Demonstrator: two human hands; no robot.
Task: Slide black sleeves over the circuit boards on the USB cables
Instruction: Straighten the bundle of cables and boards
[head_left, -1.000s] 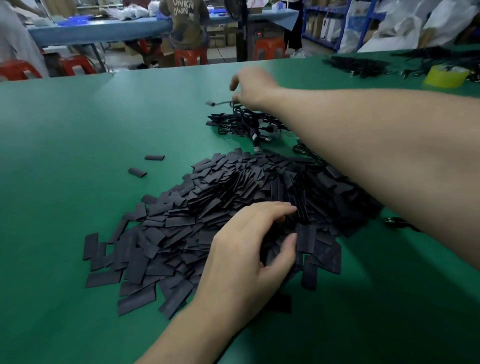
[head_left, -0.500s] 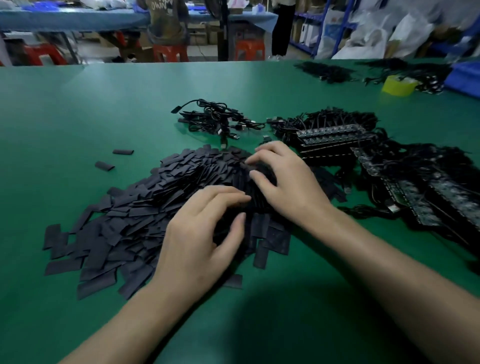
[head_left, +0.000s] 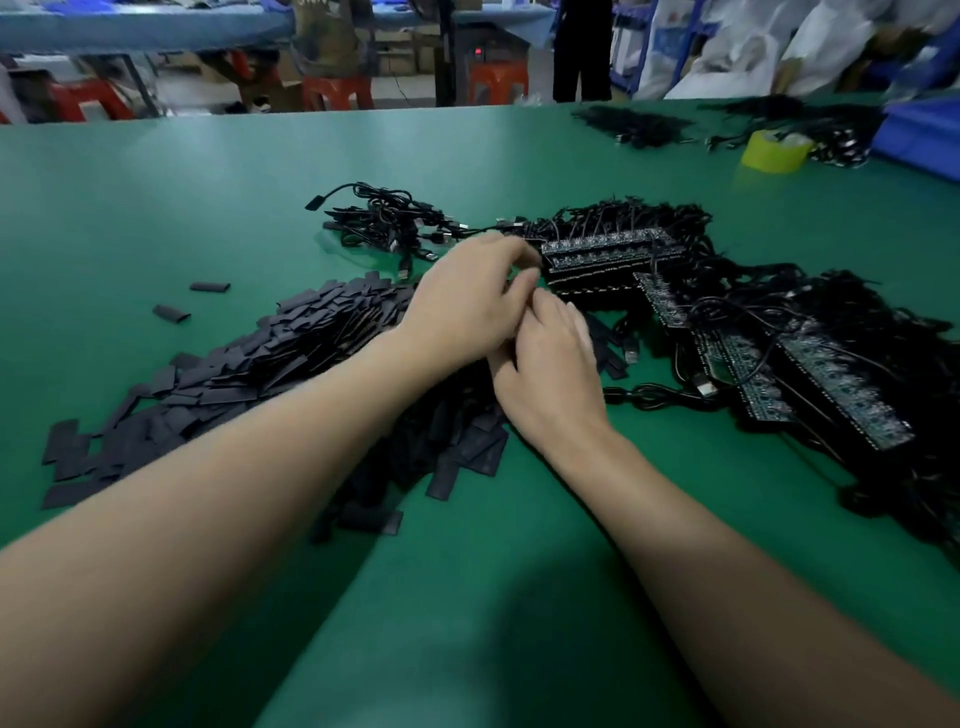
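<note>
- Green worktop fills the view; beyond its far edge stand red stools and another bench.
- Heap of black sleeves lies left of the middle and runs toward the near edge. Two loose sleeves lie apart on its left.
- Left hand and right hand meet over the heap's right end, touching each other, fingers curled inward. Whether either grasps a sleeve or cable I cannot tell: the fingertips are blurred and hidden.
- Circuit boards, wired in rows, sit just beyond the hands and stretch toward the right edge.
- Tangle of USB cables lies toward the far edge.
- Yellow tape roll sits near the far right corner.
</note>
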